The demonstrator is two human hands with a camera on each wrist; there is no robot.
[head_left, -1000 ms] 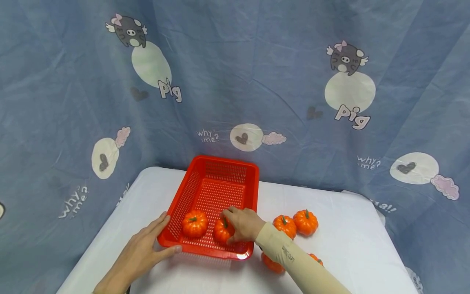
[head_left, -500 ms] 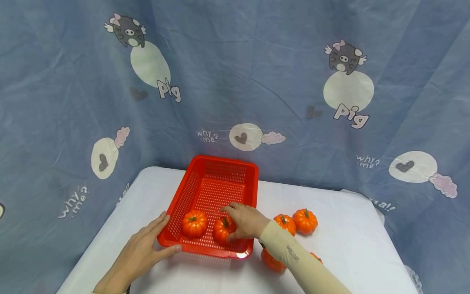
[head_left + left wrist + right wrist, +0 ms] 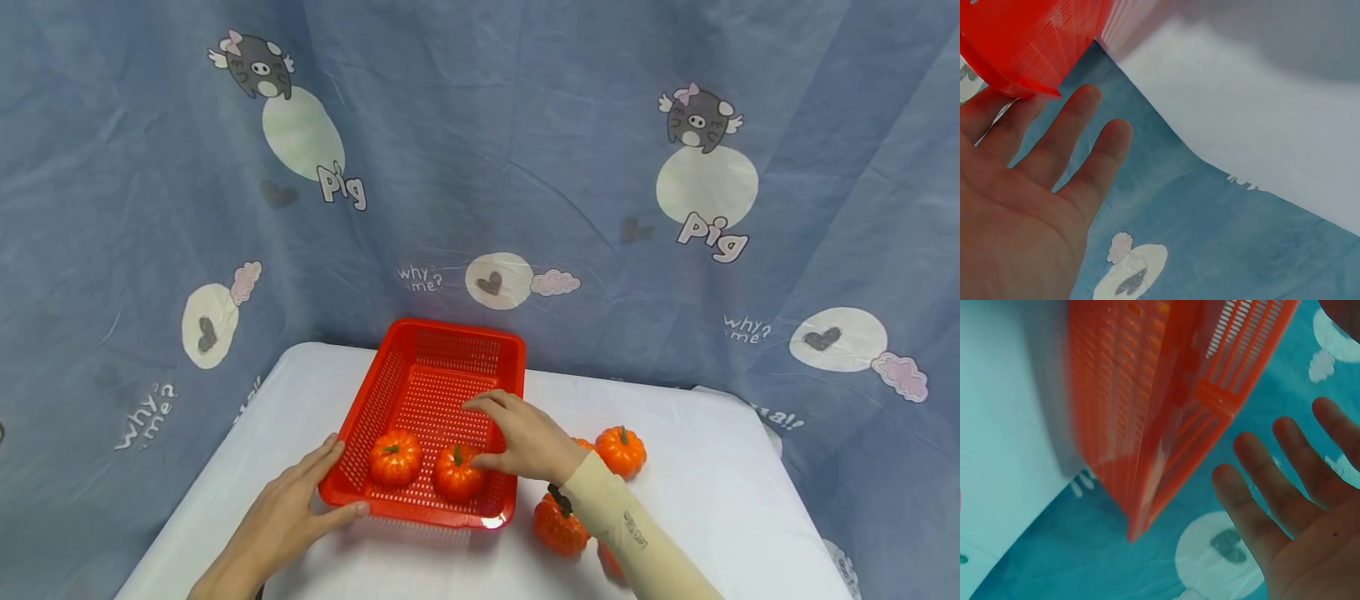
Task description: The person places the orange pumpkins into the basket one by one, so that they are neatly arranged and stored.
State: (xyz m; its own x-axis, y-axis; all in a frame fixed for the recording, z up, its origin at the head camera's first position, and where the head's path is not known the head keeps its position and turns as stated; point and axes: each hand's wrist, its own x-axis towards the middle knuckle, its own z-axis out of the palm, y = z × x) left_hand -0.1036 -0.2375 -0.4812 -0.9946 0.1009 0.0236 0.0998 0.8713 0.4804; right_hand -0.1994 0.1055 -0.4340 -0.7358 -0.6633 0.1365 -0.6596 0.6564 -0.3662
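A red perforated plastic basket (image 3: 459,400) sits on the table with two small orange pumpkins inside, a left pumpkin (image 3: 395,457) and a right pumpkin (image 3: 457,473). My left hand (image 3: 288,512) rests at the basket's near left corner, fingers extended along the side and thumb at the front rim. In the left wrist view, some fingertips (image 3: 1029,106) touch the rim. Above the right pumpkin, my right hand (image 3: 528,437) is spread with nothing in its grasp. The right wrist view shows its fingers (image 3: 1254,456) apart, beside the basket wall.
Several more pumpkins lie right of the basket: one at the back (image 3: 621,452), one nearer (image 3: 561,525), others partly hidden by the right sleeve (image 3: 637,533). A white cloth covers the table (image 3: 720,467). Behind it hangs a blue printed curtain (image 3: 570,167).
My right hand has let go of the right pumpkin and lifted up and rightward, its fingers spreading. The pumpkin stays in the basket. My left hand keeps its place at the corner.
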